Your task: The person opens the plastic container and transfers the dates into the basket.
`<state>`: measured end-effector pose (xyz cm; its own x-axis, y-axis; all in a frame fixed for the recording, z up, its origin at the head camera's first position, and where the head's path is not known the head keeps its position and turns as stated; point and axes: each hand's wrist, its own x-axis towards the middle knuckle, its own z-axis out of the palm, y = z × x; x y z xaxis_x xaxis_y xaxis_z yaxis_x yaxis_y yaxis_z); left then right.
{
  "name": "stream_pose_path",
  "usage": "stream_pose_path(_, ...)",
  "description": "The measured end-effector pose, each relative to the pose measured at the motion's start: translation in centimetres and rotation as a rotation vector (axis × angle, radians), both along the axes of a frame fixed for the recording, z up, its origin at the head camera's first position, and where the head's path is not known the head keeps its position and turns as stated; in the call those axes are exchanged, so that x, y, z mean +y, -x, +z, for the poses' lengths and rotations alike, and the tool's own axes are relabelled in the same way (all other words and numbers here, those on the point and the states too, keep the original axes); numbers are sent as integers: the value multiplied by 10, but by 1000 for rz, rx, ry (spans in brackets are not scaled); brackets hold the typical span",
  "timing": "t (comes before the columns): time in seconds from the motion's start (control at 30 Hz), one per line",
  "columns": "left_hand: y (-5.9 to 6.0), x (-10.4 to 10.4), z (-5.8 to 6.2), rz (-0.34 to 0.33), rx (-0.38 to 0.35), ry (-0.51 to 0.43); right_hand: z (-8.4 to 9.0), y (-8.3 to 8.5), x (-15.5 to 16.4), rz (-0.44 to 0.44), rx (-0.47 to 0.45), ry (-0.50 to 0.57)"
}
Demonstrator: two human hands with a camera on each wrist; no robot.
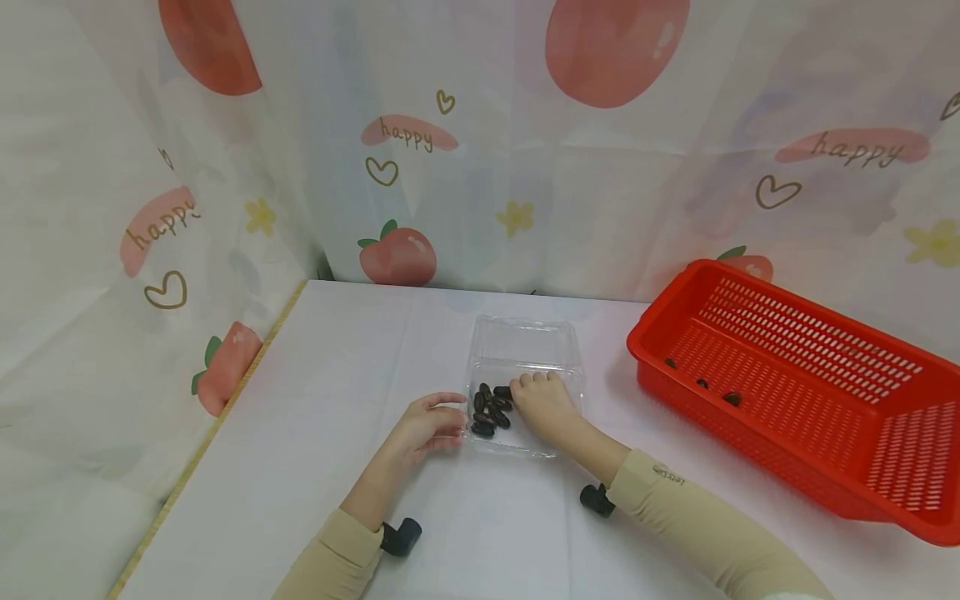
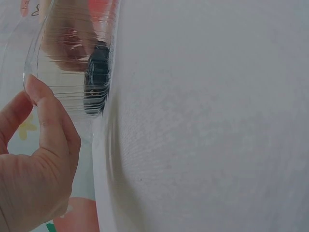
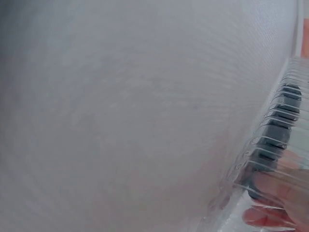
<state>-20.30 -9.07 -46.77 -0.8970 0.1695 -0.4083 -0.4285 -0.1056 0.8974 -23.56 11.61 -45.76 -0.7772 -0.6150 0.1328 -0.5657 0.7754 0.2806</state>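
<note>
A clear plastic clamshell box (image 1: 525,450) lies with its lid (image 1: 517,337) raised at the back. Several dark brown oval pieces that look like dates (image 1: 491,412) are gathered in its left half. My left hand (image 1: 427,425) is beside the left wall, fingers relaxed, fingertips right at the rim, as the left wrist view also shows. Over the inside of the box, my right hand (image 1: 543,404) has curled fingers and pinches a dark date (image 3: 253,187) near the others. Part of that date is hidden by the fingers.
To the right stands a red perforated plastic basket (image 1: 750,442) with a few dark dates (image 1: 732,398) inside. A white cloth covers the table (image 1: 360,350). Printed curtains (image 1: 480,192) hang behind and to the left.
</note>
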Motion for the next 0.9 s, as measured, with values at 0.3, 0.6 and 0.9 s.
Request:
stream_pose_path(0.3,0,0,0,2,-5,-7,-1,0,1,5,-11,32)
stream_pose_path(0.6,0,1,1,7,-11,-7,-4,1,2,16,-29,69)
stream_pose_path(0.9,0,1,2,5,-11,-11,-5,2,1,26,-25,87)
